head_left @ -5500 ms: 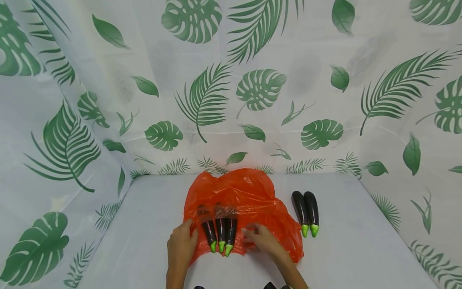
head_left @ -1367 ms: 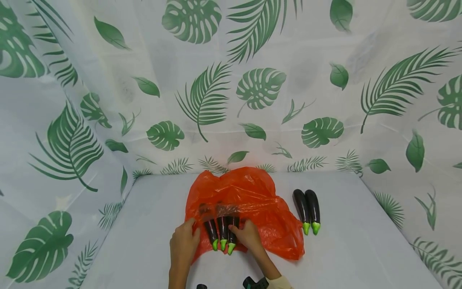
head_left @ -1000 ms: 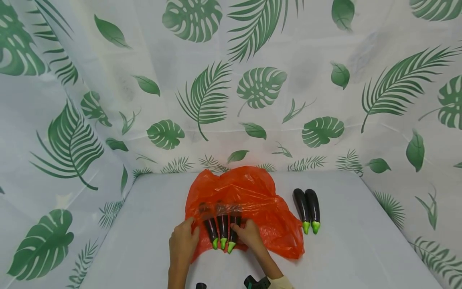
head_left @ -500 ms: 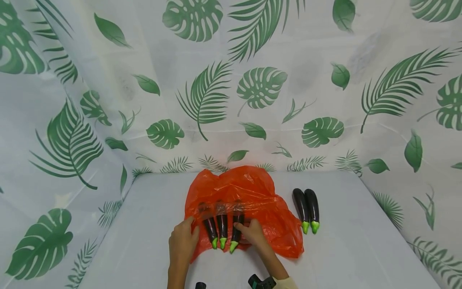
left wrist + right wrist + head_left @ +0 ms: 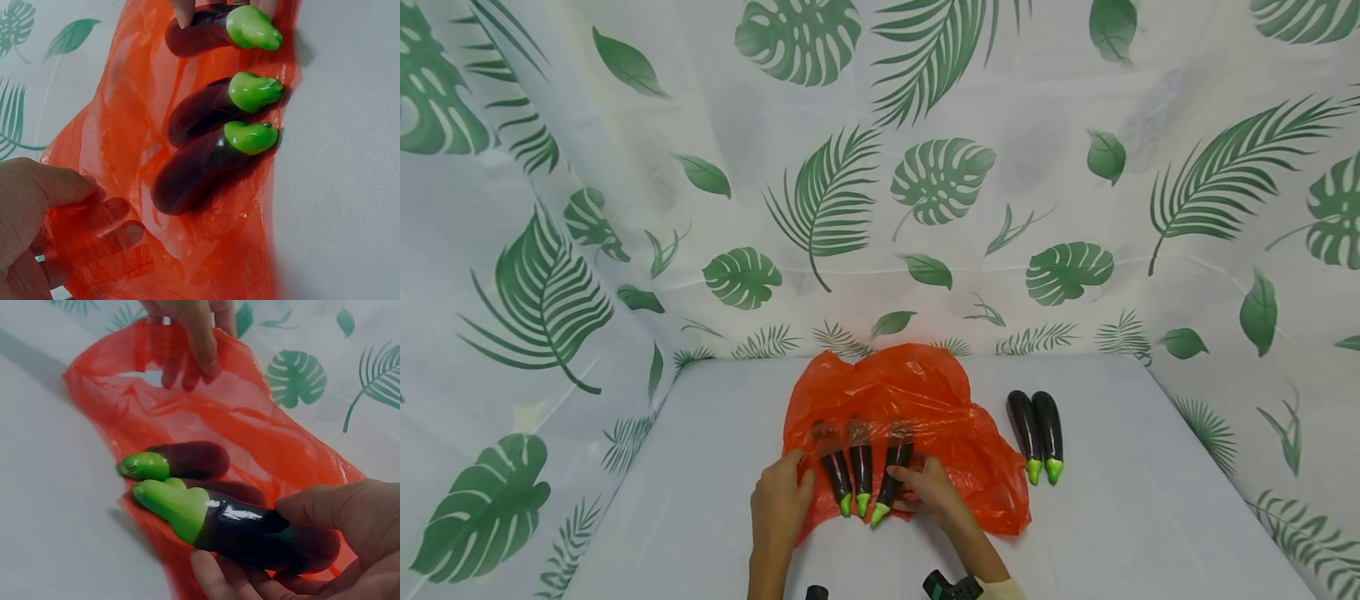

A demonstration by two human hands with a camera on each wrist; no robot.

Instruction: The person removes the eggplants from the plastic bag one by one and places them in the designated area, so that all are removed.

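Note:
A crumpled red plastic bag lies on the white table, its mouth toward me. Three dark purple eggplants with green caps are partly inside it; their far ends show through the film. My left hand pinches the bag's left edge, thumb over the film and fingers seen through it. My right hand grips the rightmost eggplant between thumb and fingers, its cap tilted toward the left. The middle eggplant and the left eggplant lie untouched side by side.
Two more eggplants lie together on the table to the right of the bag. A leaf-printed white sheet hangs behind and at both sides. Black wrist devices show at the bottom edge.
My right hand was apart from the eggplants, then took hold of the rightmost one and moved it right, away from the middle one, turning it aslant. My left hand stays at the bag's edge.

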